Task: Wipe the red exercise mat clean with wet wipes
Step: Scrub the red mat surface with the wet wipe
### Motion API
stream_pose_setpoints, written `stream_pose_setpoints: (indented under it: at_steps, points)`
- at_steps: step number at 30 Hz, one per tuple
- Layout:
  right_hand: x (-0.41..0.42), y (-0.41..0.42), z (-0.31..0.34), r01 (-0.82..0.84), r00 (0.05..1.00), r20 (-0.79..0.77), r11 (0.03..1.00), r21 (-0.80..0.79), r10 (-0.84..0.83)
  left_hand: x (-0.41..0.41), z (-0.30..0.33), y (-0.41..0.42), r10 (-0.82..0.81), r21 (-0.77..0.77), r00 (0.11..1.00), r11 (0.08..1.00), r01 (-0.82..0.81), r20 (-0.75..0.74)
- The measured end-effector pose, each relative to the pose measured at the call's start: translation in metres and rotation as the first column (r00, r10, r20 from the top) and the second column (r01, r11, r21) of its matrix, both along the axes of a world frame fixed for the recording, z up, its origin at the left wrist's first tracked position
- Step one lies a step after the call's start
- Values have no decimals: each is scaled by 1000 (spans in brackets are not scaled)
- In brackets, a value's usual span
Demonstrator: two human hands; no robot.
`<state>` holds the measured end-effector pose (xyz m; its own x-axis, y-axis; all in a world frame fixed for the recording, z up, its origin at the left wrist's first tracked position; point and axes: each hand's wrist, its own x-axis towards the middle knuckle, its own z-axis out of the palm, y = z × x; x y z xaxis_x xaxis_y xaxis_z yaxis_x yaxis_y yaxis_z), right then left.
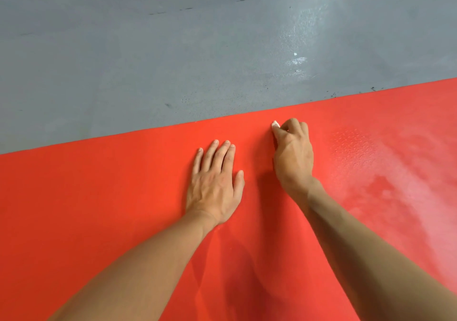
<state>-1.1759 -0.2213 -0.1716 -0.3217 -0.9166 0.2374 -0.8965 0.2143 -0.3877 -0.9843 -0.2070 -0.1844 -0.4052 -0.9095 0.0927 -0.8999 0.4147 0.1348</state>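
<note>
**Inspector A:** We judge the wiping step to be in hand. The right hand (pixel 293 152) has its fingers curled round a bunched white wet wipe (pixel 275 124) and presses it on the red exercise mat (pixel 111 197), close to the mat's far edge.

**Inspector B:** Agreed. The left hand (pixel 215 182) lies flat, fingers straight, palm down on the mat just left of the right hand, gripping nothing.

**Inspector A:** The mat lies spread on the grey floor (pixel 148 48). Its right portion shows a paler, glossy sheen, which we take for dampness; the left portion looks matte.

**Inspector B:** The next move, in our judgement, calls for strokes carried leftward over the matte area, with the flat hand shifted clear.
</note>
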Motion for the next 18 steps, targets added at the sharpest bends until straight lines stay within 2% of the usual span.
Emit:
stream_pose_setpoints:
  at_steps: [1,2,4,5,6,7,9,11,13,15,16,17,18]
  points:
    - [16,2,-2,-28,1000,6,1000,-15,28,0,0,0,1,0,1000,1000,-1,-2]
    - [31,6,-4,-125,992,13,992,-36,125,0,0,0,2,1,1000,1000,-2,-7]
    - [41,17,-7,-411,912,-29,910,-49,410,0,1,0,1,3,1000,1000,0,-20]
    - [32,17,-6,-510,860,-64,859,-47,506,1,2,1,0,0,1000,1000,1,-24]
    - [18,12,-6,-531,845,-96,845,-53,525,2,1,1,0,-3,1000,1000,0,-25]
    - [2,5,-5,-480,874,-121,875,-60,471,2,1,0,2,-5,1000,1000,-2,-26]
    - [-28,-9,-5,-232,968,-118,969,-81,222,3,2,1,6,3,1000,1000,-6,-29]
    - [-19,-17,-7,-73,997,-40,995,-68,70,2,2,1,3,5,1000,1000,-3,-26]
    - [17,-13,-5,-204,978,19,977,-56,206,3,2,1,0,7,1000,1000,1,-30]
    - [38,-2,-8,-437,899,-43,898,-57,435,3,3,2,-5,14,999,1000,5,-41]
    - [34,-2,-9,-488,872,-73,871,-52,484,3,4,2,-4,17,999,1000,5,-39]
    - [24,-6,-8,-462,886,-59,885,-53,459,2,4,2,-1,15,999,1000,1,-35]
    - [12,-12,-7,-367,930,-19,929,-55,366,2,4,1,1,12,999,1000,-1,-33]
